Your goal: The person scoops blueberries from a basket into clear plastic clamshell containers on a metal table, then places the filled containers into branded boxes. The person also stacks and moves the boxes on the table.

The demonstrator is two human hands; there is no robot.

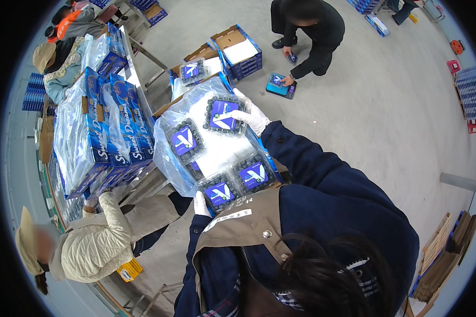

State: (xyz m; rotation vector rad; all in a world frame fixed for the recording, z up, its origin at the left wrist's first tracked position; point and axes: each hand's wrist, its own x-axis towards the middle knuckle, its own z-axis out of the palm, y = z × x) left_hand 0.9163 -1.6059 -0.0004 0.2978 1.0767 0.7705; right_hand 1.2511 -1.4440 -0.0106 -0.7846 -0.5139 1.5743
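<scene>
My right hand (254,115), in a white glove, grips a clear plastic clamshell of blueberries (224,115), its thumb on the purple label. This clamshell is over the far part of a blue cardboard carton (269,156) lined with clear plastic film (168,168) and a white sheet (228,152). At the near left corner, my gloved left hand (200,205) rests against the carton and a blueberry clamshell (219,193); its fingers are mostly hidden. Beside that lies another clamshell (254,174). A third clamshell (184,140) sits at the left, partly covering one more below it.
Blue cartons (111,130) are stacked on a table at left, with a person in a quilted jacket (95,249) close by. Open cartons (238,51) stand beyond mine. A crouching person (317,31) handles clamshells at a scale (279,89) on the floor. Flattened cardboard (440,269) leans at right.
</scene>
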